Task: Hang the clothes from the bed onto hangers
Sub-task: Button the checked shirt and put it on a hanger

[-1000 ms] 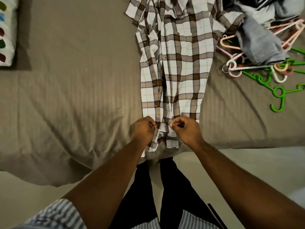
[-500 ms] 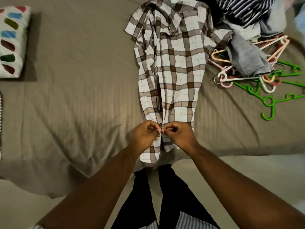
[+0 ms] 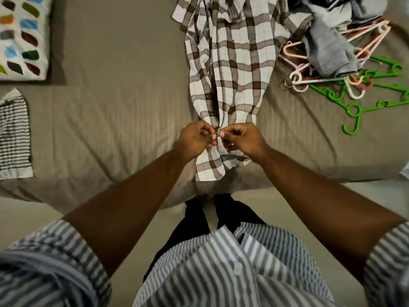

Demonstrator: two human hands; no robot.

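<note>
A brown-and-white plaid shirt (image 3: 232, 69) lies lengthwise on the taupe bed (image 3: 115, 103), its hem hanging at the near edge. My left hand (image 3: 195, 139) and my right hand (image 3: 244, 140) meet at the shirt's button placket close to the hem, each pinching one side of the fabric with curled fingers. The piece of placket between the fingertips is mostly hidden. To the right, a heap of plastic hangers (image 3: 354, 87), green, pink and white, lies partly under a pile of clothes (image 3: 332, 47).
A white pillow with coloured spots (image 3: 22, 36) sits at the far left, and a striped folded cloth (image 3: 14, 134) lies below it. The bed edge runs across just beyond my legs, with pale floor (image 3: 26, 218) beneath.
Both hands have moved up the placket, away from the hem, and still pinch the shirt. My head has tilted down, bringing my own striped shirt into view.
</note>
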